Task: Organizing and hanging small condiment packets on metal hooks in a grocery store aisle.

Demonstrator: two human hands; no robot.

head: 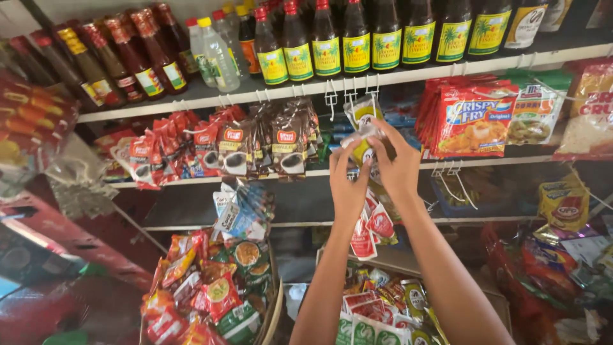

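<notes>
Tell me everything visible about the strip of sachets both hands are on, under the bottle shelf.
The strip of sachets is a hanging chain of small glossy packets, looking like plastic film, yellow and clear at the top, red and white lower down. Its top hangs from a white wire hook at the shelf edge. The left hand and right hand pinch it near the top with their fingers; its lower packets dangle behind the wrists.

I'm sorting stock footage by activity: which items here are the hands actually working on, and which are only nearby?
In hand:
- left hand and right hand, both gripping the strip of small sachets hanging from a white shelf hook

Only nearby:
- dark sauce bottles on the top shelf
- coffee sachet strips
- red breading-mix packets
- basket of snack packets
</notes>
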